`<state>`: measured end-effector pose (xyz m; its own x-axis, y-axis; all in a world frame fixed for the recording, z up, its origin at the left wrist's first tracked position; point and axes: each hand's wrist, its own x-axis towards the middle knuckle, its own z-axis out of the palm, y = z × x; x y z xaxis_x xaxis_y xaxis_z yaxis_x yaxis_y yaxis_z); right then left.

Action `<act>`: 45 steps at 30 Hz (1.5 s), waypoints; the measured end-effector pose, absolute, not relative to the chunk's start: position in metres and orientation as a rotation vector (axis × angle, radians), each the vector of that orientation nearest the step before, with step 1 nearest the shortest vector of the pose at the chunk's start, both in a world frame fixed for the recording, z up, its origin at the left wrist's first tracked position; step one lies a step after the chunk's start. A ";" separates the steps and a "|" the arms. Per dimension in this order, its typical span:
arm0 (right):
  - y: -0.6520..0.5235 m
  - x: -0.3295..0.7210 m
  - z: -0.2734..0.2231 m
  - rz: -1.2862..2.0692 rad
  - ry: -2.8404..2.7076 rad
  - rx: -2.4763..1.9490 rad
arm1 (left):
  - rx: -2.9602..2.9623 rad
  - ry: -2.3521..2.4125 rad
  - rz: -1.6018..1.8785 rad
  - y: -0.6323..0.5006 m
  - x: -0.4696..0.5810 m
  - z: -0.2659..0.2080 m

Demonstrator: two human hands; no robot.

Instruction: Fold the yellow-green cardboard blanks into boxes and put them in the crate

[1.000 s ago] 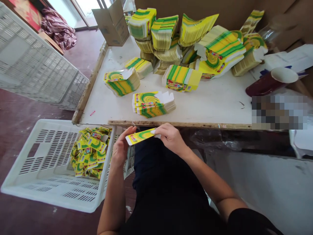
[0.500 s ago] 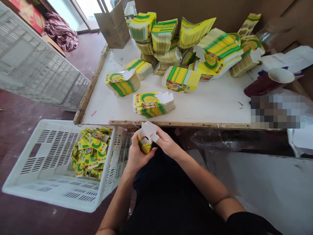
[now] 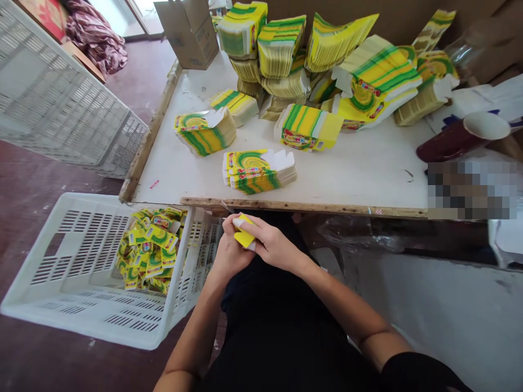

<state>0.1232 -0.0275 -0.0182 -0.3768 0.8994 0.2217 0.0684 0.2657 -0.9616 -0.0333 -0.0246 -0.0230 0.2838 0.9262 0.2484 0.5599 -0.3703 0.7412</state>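
Observation:
Just off the table's front edge, both hands close around a small yellow carton (image 3: 245,235). My left hand (image 3: 229,251) wraps its side from the left. On the right, my right hand (image 3: 273,243) has its fingers on the carton's top flaps, which are folded over at least in part. Much of the carton is covered by my fingers. Closest to the hands on the table lies a stack of flat yellow-green cartons (image 3: 257,173). Below left of it, a white plastic crate (image 3: 110,321) holds a heap of small yellow-green cartons (image 3: 151,245).
The white table (image 3: 359,179) has a wooden edge strip (image 3: 318,208). More stacks of flat cartons (image 3: 281,49) are piled at the back. A dark red mug (image 3: 453,139) lies tilted at right. A cardboard box (image 3: 192,43) stands back left, near tall white crates (image 3: 69,103).
The carton's white flaps stood open before; now they are folded down and its yellow lid side shows. My right hand has moved over the carton's top. The view has shifted slightly.

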 end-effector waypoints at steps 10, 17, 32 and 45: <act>-0.020 0.135 -0.023 0.853 -1.881 -1.068 | 2.082 1.637 0.877 -0.027 -0.042 -0.015; -0.017 0.147 -0.027 0.760 -2.016 -1.030 | 2.163 1.497 0.858 -0.020 -0.044 -0.003; -0.026 0.129 -0.022 0.857 -1.609 -1.046 | 2.156 1.505 1.007 -0.016 -0.029 0.006; -0.011 0.161 -0.022 0.830 -1.981 -0.944 | 2.090 1.415 0.790 -0.011 -0.040 0.009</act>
